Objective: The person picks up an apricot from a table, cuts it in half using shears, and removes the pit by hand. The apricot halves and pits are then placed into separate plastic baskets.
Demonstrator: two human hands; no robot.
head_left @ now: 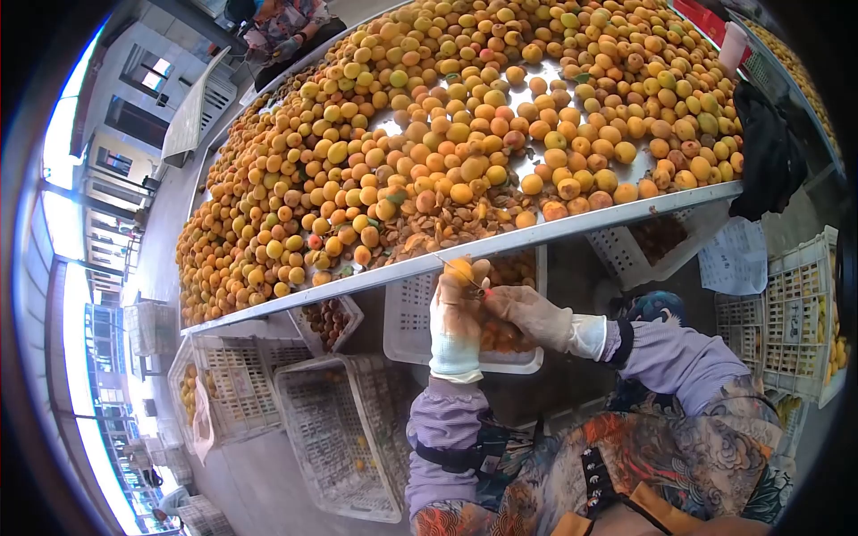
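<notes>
My gloved left hand (pixel 454 308) is raised at the table's front edge, its fingers closed round a yellow-orange apricot (pixel 459 271). Close beside it on the right, my gloved right hand (pixel 534 319) has its fingers pinched near the fruit, with a small red thing at the fingertips; what it grips is too small to name. Behind both hands runs the metal rim of the table (pixel 572 225), which holds a large heap of apricots (pixel 429 134). A pile of brown pits or scraps (pixel 438 223) lies just inside the rim. Below the hands sits a white crate (pixel 411 313) with orange pieces inside.
An empty-looking crate (pixel 335 438) stands at lower left, beside another white crate (pixel 237 380). Stacked crates with yellow fruit (pixel 795 313) are at the right. A black cloth (pixel 767 152) hangs over the table's right corner. Another person (pixel 284 31) is across the table.
</notes>
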